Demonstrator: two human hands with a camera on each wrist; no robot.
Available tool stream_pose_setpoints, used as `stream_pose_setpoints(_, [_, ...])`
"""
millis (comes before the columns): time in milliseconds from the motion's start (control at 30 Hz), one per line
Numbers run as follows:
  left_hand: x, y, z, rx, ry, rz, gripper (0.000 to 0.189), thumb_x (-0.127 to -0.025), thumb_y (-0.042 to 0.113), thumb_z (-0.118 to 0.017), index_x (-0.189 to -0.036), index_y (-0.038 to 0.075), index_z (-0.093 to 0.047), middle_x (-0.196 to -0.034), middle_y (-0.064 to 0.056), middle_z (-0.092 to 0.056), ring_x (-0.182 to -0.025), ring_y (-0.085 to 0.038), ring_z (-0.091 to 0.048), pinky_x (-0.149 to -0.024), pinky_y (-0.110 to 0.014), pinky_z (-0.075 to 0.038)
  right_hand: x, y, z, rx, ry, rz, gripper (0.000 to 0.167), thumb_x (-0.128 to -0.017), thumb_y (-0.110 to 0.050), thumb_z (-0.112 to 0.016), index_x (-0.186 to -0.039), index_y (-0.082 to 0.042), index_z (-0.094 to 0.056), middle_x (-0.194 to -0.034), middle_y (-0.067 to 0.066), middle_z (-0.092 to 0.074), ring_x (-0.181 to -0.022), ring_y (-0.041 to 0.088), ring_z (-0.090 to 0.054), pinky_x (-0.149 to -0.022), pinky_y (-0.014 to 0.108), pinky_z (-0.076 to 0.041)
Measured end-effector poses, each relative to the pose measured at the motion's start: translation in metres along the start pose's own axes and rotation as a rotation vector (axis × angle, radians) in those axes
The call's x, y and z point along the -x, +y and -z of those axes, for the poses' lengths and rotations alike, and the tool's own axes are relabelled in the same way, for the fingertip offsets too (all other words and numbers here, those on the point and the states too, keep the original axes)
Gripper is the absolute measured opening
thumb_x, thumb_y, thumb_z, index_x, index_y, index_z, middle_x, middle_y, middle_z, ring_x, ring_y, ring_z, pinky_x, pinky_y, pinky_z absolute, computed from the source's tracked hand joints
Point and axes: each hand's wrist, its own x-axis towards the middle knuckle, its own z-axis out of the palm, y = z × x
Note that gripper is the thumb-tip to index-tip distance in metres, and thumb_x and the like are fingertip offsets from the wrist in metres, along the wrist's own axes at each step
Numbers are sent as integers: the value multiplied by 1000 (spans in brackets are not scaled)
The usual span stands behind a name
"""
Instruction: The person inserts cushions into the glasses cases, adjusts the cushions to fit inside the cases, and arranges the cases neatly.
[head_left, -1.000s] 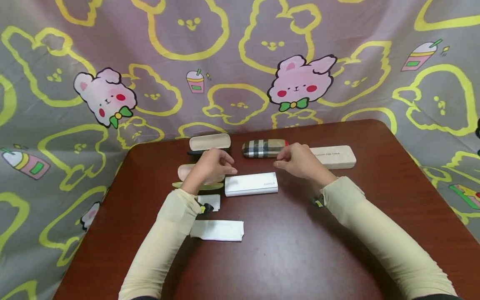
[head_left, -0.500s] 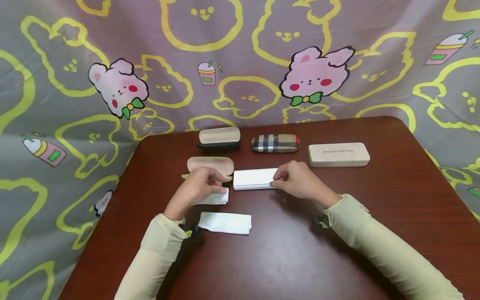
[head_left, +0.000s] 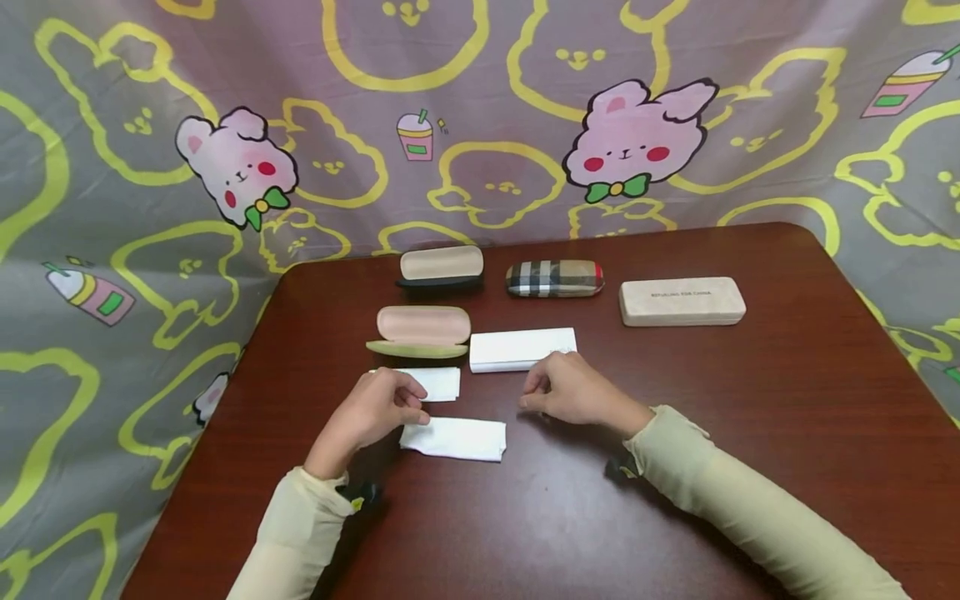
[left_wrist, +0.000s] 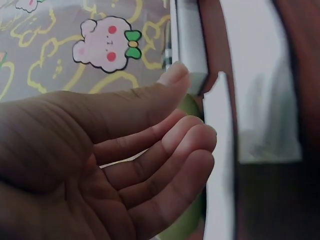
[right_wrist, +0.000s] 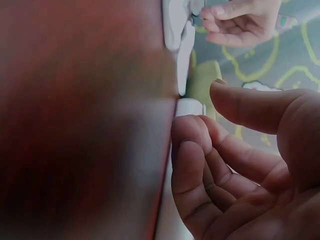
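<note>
In the head view my left hand (head_left: pixel 382 407) hovers by two folded white cloths, its fingers loosely bent with nothing in them. The nearer cloth (head_left: pixel 457 439) lies flat beside its thumb; the farther cloth (head_left: pixel 442 384) is partly hidden behind the fingers. My right hand (head_left: pixel 567 390) is low over the table, just in front of a closed white glasses case (head_left: pixel 510 350), and overlaps that case's front edge in this view. Its fingers curl loosely around nothing. The left wrist view shows a gap between the thumb and fingers (left_wrist: pixel 192 145). Both wrist views show bare fingers.
An open green glasses case (head_left: pixel 422 327) with a pink lining stands left of the white one. Behind it is an open black case (head_left: pixel 441 267). A plaid case (head_left: pixel 555 279) and a beige case (head_left: pixel 682 302) lie closed farther right on the brown table (head_left: pixel 750 400).
Both hands have come back toward the body. The right hand has left the white case's right end, where it was half a second ago; the left has moved from the green case to the cloths.
</note>
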Motion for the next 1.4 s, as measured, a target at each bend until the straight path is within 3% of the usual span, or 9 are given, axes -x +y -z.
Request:
stream_pose_setpoints(367, [7,-22,-13,-74,2,66,32,-65,9,-95,-89,6,-74,-76,0,-61,-71,-14,-55,-66,-31,-47,-5,-18,-33,72,-52,58,15,-82,-23,-84,-76,-16,-72,-63,-14,-60,-60,2,-55,-59,26,-48])
stream_pose_setpoints(567, [8,-26,-16,-69,-6,93,26,-65,8,-95,-78,10,-72,-71,2,-61,-69,-16,-53,-64,-33,-46,-10,-25,-45,148,-46,59,25,-77,-25,-87,-65,-21,-65,-57,-14,-53,-55,6,-50,-54,27,-43])
stream_pose_setpoints(733, [9,-27,-17,-38,-15,88,27,-68,6,-92,-68,14,-66,-65,3,-57,-66,-17,-50,-60,-33,-42,-10,-25,-48,127,-47,69,27,-72,-16,-87,-66,-19,-61,-60,-11,-51,-57,7,-47,-53,28,-41])
stream_pose_setpoints(833, [9,-28,-16,17,-30,47,27,-70,5,-90,-67,14,-65,-62,3,-55,-63,-16,-49,-58,-32,-41,-9,-25,-47,103,-43,63,27,-72,-13,-85,-66,-20,-59,-62,-10,-50,-59,8,-46,-55,27,-41])
stream_pose_setpoints(1000, [9,-33,-10,206,-99,-29,22,-74,3,-86,-72,9,-65,-65,1,-56,-62,-16,-50,-55,-30,-43,-7,-25,-38,46,-18,54,25,-73,-11,-81,-68,-20,-58,-62,-11,-52,-60,8,-49,-58,27,-43])
stream_pose_setpoints(1200, [10,-39,-4,408,-158,9,21,-79,2,-82,-85,-1,-63,-66,-2,-57,-60,-14,-49,-55,-25,-41,-7,-27,-29,-45,-27,10,21,-76,-9,-80,-73,-18,-61,-61,-10,-58,-57,6,-55,-59,27,-47])
stream_pose_setpoints(1400, [6,-36,10,405,-109,32,18,-80,1,-81,-94,-5,-71,-68,-7,-61,-63,-17,-54,-56,-28,-46,-15,-32,-19,-110,-23,7,14,-79,-10,-80,-81,-13,-67,-65,-9,-61,-62,7,-58,-66,30,-48])
